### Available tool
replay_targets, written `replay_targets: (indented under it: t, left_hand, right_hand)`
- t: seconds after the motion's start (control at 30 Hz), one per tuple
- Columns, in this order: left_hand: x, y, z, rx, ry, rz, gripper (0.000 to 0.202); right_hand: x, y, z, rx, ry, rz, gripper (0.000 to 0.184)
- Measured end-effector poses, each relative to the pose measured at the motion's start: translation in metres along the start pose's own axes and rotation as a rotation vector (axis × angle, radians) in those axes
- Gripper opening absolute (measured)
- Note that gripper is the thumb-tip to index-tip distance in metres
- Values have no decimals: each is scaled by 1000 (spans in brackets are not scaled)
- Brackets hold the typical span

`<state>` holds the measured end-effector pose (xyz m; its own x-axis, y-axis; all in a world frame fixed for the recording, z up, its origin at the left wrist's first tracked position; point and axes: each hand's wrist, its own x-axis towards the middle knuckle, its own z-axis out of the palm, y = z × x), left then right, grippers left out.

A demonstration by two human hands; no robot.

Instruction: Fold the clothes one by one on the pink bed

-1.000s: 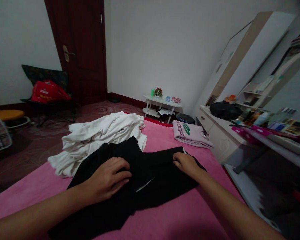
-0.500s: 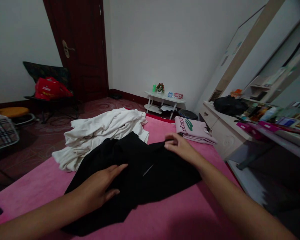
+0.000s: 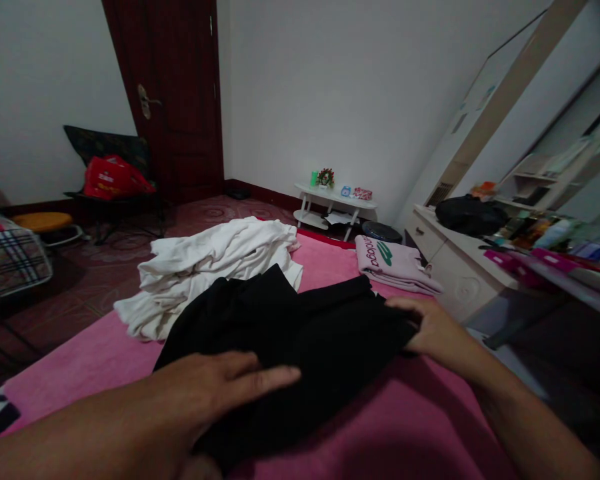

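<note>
A black garment (image 3: 325, 333) is spread across the pink bed cover (image 3: 80, 353); its exact kind is hard to make out. My right hand (image 3: 430, 327) pinches it at the right edge and holds that edge slightly raised. Over the near left part of the cloth lies my left hand (image 3: 230, 390), fingers stretched out and pointing right, the thumb low and blurred. Behind the black cloth, a crumpled white garment (image 3: 215, 267) touches its far left side. A folded pale pink garment (image 3: 395, 263) with printed lettering and a green mark rests at the far right.
A white dresser (image 3: 445, 260) with a black bag (image 3: 470, 215) flanks the bed on the right. Beyond the bed stands a low white table (image 3: 330, 195) with small ornaments. On the left are a chair holding a red bag (image 3: 115, 179), a yellow stool (image 3: 43, 221) and a plaid bag (image 3: 15, 250).
My right hand has moved right and closed on the garment's right edge, lifting it. My left hand has slid right and nearer. The view has shifted slightly left.
</note>
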<state>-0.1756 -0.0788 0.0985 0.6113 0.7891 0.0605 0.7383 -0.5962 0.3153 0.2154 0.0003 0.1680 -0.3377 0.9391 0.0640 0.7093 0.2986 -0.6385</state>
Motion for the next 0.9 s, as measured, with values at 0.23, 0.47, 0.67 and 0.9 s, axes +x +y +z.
replay_targets:
  t: [0.23,0.47,0.67,0.9]
  left_hand:
    - [26,-38,11,99,-67,-113,118]
    - [38,-17,22,114,-8,-211,83]
    - [51,-17,22,94,-37,-253,38]
    - [40,-36,-73,-618,20,-513,24]
  right_hand:
    - [38,68,9,-119,432,15,78]
    - [92,82,49,-282,4,103,120]
    - [100,74,48,-316,-181,219,49]
    - [117,-9,-3,-484,-524,214,14]
